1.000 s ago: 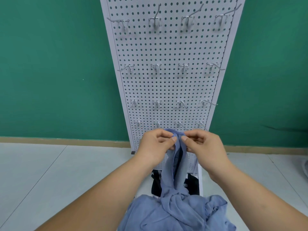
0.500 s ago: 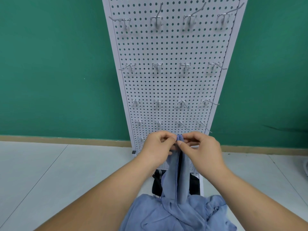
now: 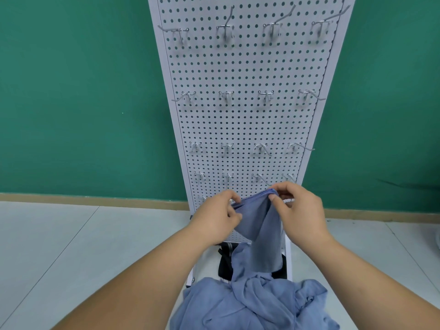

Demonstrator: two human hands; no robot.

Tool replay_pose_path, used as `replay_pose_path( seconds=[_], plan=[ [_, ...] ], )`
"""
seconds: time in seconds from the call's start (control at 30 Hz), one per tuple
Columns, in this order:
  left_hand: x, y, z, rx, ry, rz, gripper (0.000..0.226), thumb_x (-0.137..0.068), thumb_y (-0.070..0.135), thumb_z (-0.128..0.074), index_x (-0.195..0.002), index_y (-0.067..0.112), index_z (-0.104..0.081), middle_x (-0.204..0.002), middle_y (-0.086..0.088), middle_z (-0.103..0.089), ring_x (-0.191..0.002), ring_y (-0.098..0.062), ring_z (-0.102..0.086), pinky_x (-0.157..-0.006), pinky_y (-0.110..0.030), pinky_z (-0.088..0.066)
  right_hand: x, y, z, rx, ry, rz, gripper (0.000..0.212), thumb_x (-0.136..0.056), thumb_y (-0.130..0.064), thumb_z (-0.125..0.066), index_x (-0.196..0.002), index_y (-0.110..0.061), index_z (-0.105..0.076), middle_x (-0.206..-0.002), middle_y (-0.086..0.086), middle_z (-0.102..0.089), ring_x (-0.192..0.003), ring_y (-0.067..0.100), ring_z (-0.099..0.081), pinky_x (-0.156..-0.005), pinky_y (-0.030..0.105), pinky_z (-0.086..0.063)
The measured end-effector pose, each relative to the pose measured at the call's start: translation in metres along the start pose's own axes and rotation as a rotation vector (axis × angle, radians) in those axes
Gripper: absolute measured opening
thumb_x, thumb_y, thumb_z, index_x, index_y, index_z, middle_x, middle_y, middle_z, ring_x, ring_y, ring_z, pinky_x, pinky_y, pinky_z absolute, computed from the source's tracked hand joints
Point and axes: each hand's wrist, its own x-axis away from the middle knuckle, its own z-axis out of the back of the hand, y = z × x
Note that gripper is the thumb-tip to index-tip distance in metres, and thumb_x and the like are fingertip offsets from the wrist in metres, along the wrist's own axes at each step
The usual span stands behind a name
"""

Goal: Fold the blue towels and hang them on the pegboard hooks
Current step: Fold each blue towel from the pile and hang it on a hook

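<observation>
Left grip (image 3: 219,217) and right grip (image 3: 297,210) each pinch the top edge of one towel (image 3: 264,225), which hangs from them into the heap (image 3: 257,303) below. To fold it well, I judge, they should slide apart until that edge is taut, then match the corners evenly. Counted: one towel lifted, a heap I cannot number, one pegboard (image 3: 245,125) beyond the grips, sixteen bare hooks (image 3: 225,95) above them, a few more half hidden behind them.

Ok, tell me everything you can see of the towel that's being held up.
The towel is thin blue cloth, bunched and creased, not folded flat. The left hand and right hand pinch its top edge, one at each end. It hangs in a narrow drape before the lower pegboard, its bottom running into the blue pile below.
</observation>
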Motion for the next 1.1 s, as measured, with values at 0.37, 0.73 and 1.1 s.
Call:
replay_pose_path(
  seconds=[0.37,0.73,1.1],
  plan=[
    [-0.009,-0.013,0.017,-0.28,0.179,-0.09,0.004,-0.093,0.034,-0.073,-0.093,0.035,-0.069,-0.078,0.016,-0.061,-0.081,-0.014,-0.063,-0.075,-0.034,-0.055,-0.016,0.022,0.025,0.161,-0.007,-0.061,0.011,-0.099,-0.02,-0.07,-0.102,-0.03,-0.076,-0.09,-0.023,-0.07,-0.088,0.006,-0.067,-0.078,0.025,-0.045],
    [-0.012,-0.022,0.03,-0.178,0.269,-0.12,0.03,-0.092,0.023,-0.073,-0.115,0.041,-0.068,-0.095,0.02,-0.068,-0.082,-0.008,-0.064,-0.078,-0.036,-0.058,-0.018,0.031,0.032,0.364,-0.238,-0.076,0.006,-0.094,-0.029,-0.078,-0.095,-0.034,-0.074,-0.092,-0.02,-0.072,-0.091,0.007,-0.067,-0.079,0.028,-0.05],
    [-0.002,-0.008,0.022,-0.122,0.05,-0.217,0.035,-0.091,0.031,-0.067,-0.124,0.038,-0.059,-0.126,0.019,-0.063,-0.111,-0.004,-0.06,-0.096,-0.029,-0.049,0.0,0.0,0.013,-0.048,-0.266,0.002,0.016,-0.092,-0.015,-0.076,-0.093,-0.031,-0.072,-0.087,-0.013,-0.075,-0.082,0.007,-0.071,-0.079,0.025,-0.059]
  ],
)
